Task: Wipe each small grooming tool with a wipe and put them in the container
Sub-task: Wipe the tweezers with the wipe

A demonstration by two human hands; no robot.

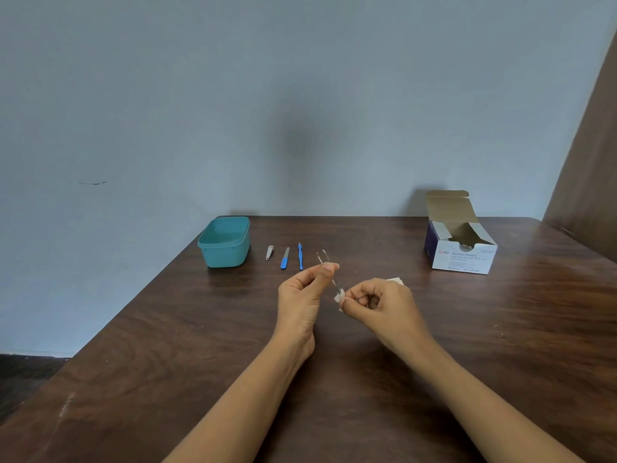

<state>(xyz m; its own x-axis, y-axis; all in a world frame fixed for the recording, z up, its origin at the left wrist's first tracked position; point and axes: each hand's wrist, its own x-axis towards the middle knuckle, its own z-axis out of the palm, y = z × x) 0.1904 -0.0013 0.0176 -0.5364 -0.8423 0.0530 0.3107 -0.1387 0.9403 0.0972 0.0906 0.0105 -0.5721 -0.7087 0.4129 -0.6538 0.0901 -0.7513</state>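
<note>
My left hand [302, 294] pinches silver tweezers [323, 257] above the table, their split ends pointing away from me. My right hand [379, 304] pinches a small white wipe [339, 298] around the tweezers' near end. On the table behind lie a silver nail clipper [269, 252], a blue-handled nail file [284, 259] and a thin blue cuticle tool [300, 256], in a row. Left of them stands the teal container [224, 242], open and with nothing visible inside.
An open white and blue box of alcohol swabs [462, 248] sits at the back right of the dark wooden table [167, 345]. A torn wipe wrapper [395, 280] lies just behind my right hand. The table's left edge runs diagonally; a grey wall stands behind.
</note>
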